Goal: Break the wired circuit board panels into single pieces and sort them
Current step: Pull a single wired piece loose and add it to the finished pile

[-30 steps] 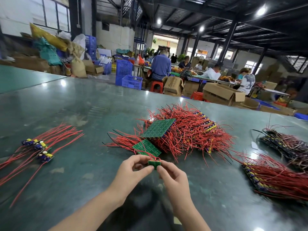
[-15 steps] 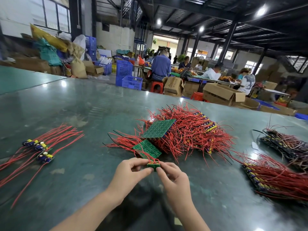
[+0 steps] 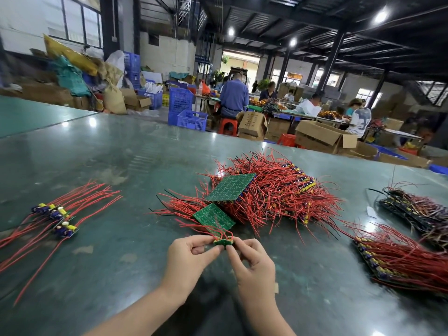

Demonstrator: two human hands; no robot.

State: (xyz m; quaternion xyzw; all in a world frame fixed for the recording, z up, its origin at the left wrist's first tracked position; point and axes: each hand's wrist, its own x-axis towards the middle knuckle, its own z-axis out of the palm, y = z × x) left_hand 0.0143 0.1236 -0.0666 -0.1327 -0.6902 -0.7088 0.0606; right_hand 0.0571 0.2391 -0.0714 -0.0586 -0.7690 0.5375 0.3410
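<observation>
Now, step in hand: snapping a small green strip [image 3: 223,242] of wired board into single pieces, judging by how both hands bracket it.
Left hand [image 3: 191,255]: thumb and fingers pinch the left end of the strip, just above the surface [image 3: 97,151].
Right hand [image 3: 252,259]: fingers pinch the right end, so the two grips sit close together with the break line probably between them.
Strip's wires: thin red wires [image 3: 213,230] rise from its top edge and trail back toward the partial panel [image 3: 214,218] lying just beyond the hands.
Unbroken stock: a larger panel [image 3: 230,187] lies tilted on the big red wire heap [image 3: 278,190] in the middle of the surface.
Sorted pieces: a few single boards [image 3: 57,218] with red leads lie well apart on the left; that looks like the drop spot.
Right side: more wired panels [image 3: 400,260] lie stacked, with a darker pile [image 3: 419,212] behind.
Progress: early, I judge, since most stock is unbroken.
Next move calls for: bending the two ends against each other until the strip parts, keeping the wires from tangling, then carrying each piece to the left group.
</observation>
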